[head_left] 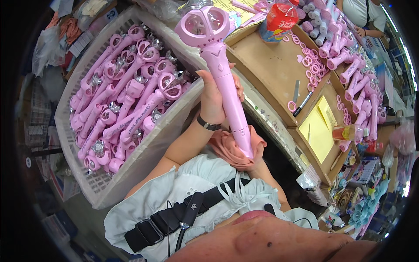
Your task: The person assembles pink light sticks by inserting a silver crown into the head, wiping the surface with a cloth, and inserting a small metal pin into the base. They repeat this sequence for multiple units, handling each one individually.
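Upright before me is a pink toy wand (230, 94) with a round caged head holding a clear part and a silvery top. My left hand (214, 98), a dark band at its wrist, is closed around the wand's handle just below the head. Lower down, a salmon-pink cloth (229, 146) is bunched about the handle's bottom end. My right hand (258, 158) grips that cloth against the wand's base; most of its fingers are hidden by the folds. Left of my left hand, a white plastic crate (72, 174) lined with clear film holds many similar pink wands (131, 96).
At the right stands a workbench with a cardboard tray (262, 59) holding pink rings (315, 67), a black marker (303, 105) and a red-labelled bottle (279, 22). Yellow paper (315, 131) and another bottle (349, 132) lie nearer. More wands (355, 78) are piled beyond; another person (360, 13) is at the far right.
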